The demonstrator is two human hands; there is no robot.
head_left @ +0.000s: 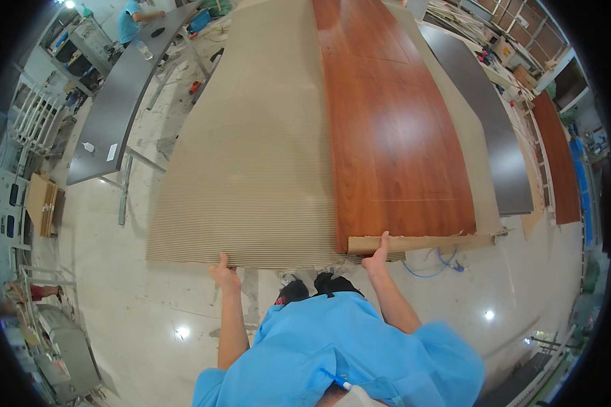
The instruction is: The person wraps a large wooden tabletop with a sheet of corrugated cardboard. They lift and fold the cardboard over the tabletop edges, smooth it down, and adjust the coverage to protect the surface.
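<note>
A reddish-brown wood-grain door panel [399, 136] lies lengthwise on a wide sheet of ribbed corrugated cardboard [251, 169], which spreads out to its left. Across the panel's near end runs a folded brown cardboard flap [428, 243]. My left hand [225, 273] pinches the near edge of the corrugated sheet, thumb on top and fingers hidden beneath. My right hand [376, 256] grips the near end close to the panel's left corner, its thumb pressed on the flap. Whether its hidden fingers also bear on the panel, I cannot tell.
Dark grey panels lie on both sides, one on a metal stand [123, 190] at left with a bottle [144, 50]. A blue hose [428, 273] lies on the floor at right. A person in blue [130, 20] is at far left. Cardboard pieces [42, 203] lean at left.
</note>
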